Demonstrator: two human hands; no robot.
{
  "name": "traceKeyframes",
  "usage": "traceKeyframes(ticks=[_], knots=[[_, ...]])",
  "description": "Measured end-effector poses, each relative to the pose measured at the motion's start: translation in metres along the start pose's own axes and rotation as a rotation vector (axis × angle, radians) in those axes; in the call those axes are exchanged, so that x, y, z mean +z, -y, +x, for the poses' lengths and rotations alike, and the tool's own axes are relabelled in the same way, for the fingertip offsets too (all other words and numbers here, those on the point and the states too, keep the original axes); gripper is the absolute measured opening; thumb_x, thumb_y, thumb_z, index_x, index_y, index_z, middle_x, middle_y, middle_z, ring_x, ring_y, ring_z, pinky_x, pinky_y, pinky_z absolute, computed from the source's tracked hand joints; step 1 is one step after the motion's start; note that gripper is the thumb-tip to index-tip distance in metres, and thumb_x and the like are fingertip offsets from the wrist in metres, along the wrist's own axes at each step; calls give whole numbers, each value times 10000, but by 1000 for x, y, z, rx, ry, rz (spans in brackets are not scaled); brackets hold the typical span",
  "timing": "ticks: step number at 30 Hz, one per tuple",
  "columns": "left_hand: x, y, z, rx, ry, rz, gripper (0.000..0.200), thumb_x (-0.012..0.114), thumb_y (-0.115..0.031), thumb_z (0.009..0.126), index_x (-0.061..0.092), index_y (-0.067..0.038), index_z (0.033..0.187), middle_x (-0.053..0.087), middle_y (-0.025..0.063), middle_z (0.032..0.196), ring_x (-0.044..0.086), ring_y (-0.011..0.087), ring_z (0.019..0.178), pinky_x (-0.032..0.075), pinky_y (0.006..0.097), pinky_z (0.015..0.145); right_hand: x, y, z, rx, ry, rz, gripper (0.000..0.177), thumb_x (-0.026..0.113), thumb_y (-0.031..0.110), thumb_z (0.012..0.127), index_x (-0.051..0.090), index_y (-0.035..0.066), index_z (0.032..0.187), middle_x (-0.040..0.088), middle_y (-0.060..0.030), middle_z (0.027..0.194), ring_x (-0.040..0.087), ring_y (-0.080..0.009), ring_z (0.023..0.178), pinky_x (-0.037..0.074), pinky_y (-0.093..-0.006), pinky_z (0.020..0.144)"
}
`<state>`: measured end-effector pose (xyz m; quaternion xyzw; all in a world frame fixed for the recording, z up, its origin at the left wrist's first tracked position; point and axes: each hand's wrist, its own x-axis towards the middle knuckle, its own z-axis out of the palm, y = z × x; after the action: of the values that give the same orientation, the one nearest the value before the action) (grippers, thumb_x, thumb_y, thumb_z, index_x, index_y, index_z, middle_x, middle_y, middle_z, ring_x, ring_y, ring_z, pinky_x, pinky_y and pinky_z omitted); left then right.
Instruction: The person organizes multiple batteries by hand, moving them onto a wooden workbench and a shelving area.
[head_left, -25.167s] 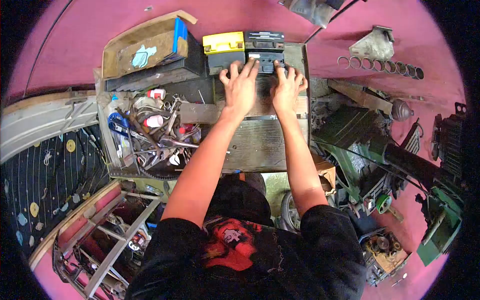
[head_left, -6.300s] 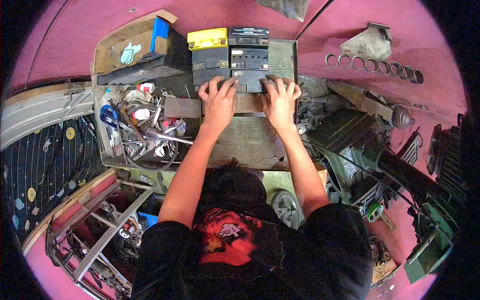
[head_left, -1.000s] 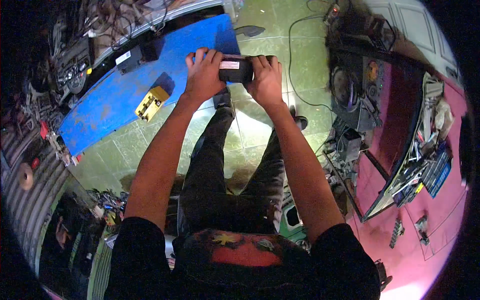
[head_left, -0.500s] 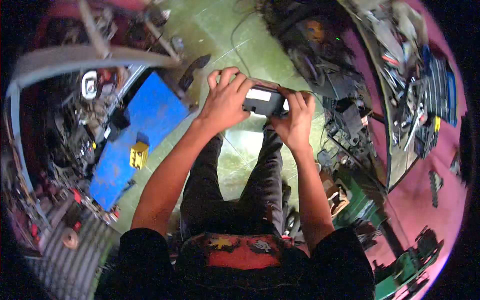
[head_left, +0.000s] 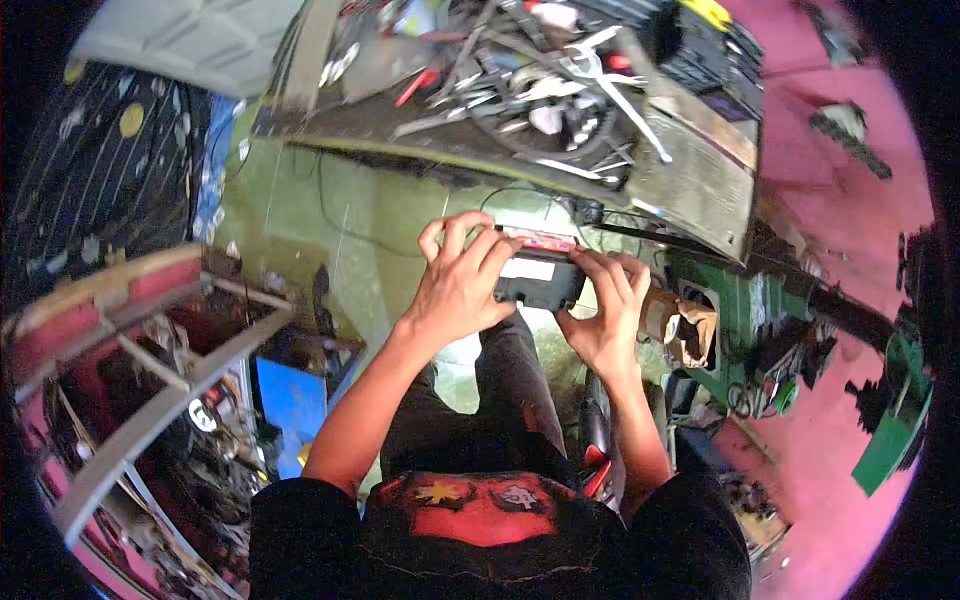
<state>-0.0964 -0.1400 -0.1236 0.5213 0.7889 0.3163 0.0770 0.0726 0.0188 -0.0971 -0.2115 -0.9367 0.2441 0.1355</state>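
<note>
Between my two hands is a dark box-shaped object [head_left: 540, 280] with a white label on its near face and a red and white strip along its top. My left hand [head_left: 462, 275] grips its left end, fingers over the top and thumb at the lower edge. The right end is held by my right hand [head_left: 608, 310], with fingers on the upper corner and thumb below. The object hangs in the air above the floor, over my legs.
A workbench [head_left: 690, 180] across the top carries many metal tools. Blue board [head_left: 290, 395] and a metal frame [head_left: 160, 420] stand at the left. Right of my hands are an open cardboard box [head_left: 692, 335] and green machinery [head_left: 735, 300]. A cable crosses the floor [head_left: 345, 220].
The view has turned to the right, so the tool bench now lies ahead and the blue board is farther left. Both hands still hold the dark object, whose red and white top strip now shows.
</note>
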Motion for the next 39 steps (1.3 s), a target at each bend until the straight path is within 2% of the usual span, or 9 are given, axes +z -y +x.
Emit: traceKeyframes(ticks=[6,9,15,18,22,24,28,30,39], knots=[[9,-57,60,145,83,-39,751,901,-272,477,713,-125,1189,648,43,1157,505,288,1323,260,533,1109,-70,-25,-15,127,-106,-43,766,814,48,566,678,106,1318,694,-49,1306,546,-324,1146,414,-454,1052],[6,-71,73,184,130,-72,774,910,-301,525,699,-87,1238,644,71,1228,486,305,1332,252,557,1126,-87,-26,-21,190,-132,-33,777,823,45,562,678,115,1323,693,-45,1323,540,-326,1149,414,-460,1069],[-9,-73,81,216,119,-108,761,907,-290,480,702,-132,1196,663,34,1153,512,287,1318,249,544,1136,-93,5,-21,308,-213,-92,769,808,-3,525,697,105,1278,711,-35,1325,556,-315,1151,422,-423,1070],[-20,-71,81,219,118,-120,753,907,-276,480,704,-133,1192,668,27,1168,511,288,1316,249,537,1147,-89,18,-19,353,-199,-102,807,834,21,542,690,138,1326,689,-16,1369,536,-319,1147,420,-449,1066],[-36,-66,85,224,147,-115,760,889,-246,528,683,-110,1246,667,40,1208,491,281,1341,242,537,1142,-92,28,-10,338,-169,-114,834,813,35,543,669,145,1357,688,-11,1370,540,-314,1146,392,-462,1061],[-39,-65,89,200,113,-108,749,900,-256,472,714,-126,1186,677,33,1173,512,298,1310,256,526,1149,-92,29,-7,326,-179,-116,839,803,50,549,654,146,1369,685,-18,1375,542,-317,1154,380,-467,1059],[-40,-68,105,218,97,-96,755,905,-254,460,715,-115,1176,686,36,1162,517,299,1305,256,527,1147,-99,23,5,300,-194,-123,844,807,57,545,652,138,1371,685,-29,1372,562,-319,1153,383,-472,1056],[-34,-70,118,219,94,-84,755,908,-256,459,714,-115,1175,684,38,1170,516,300,1306,257,527,1145,-107,14,19,315,-206,-136,780,844,54,544,686,131,1304,714,-8,1326,559,-307,1113,400,-448,1028],[28,-99,221,199,117,-28,742,897,-234,527,678,-97,1223,648,56,1223,485,298,1338,250,557,1137,-139,-103,70,262,-221,-80,808,836,56,550,673,114,1339,701,-51,1345,573,-329,1144,383,-469,1065]])
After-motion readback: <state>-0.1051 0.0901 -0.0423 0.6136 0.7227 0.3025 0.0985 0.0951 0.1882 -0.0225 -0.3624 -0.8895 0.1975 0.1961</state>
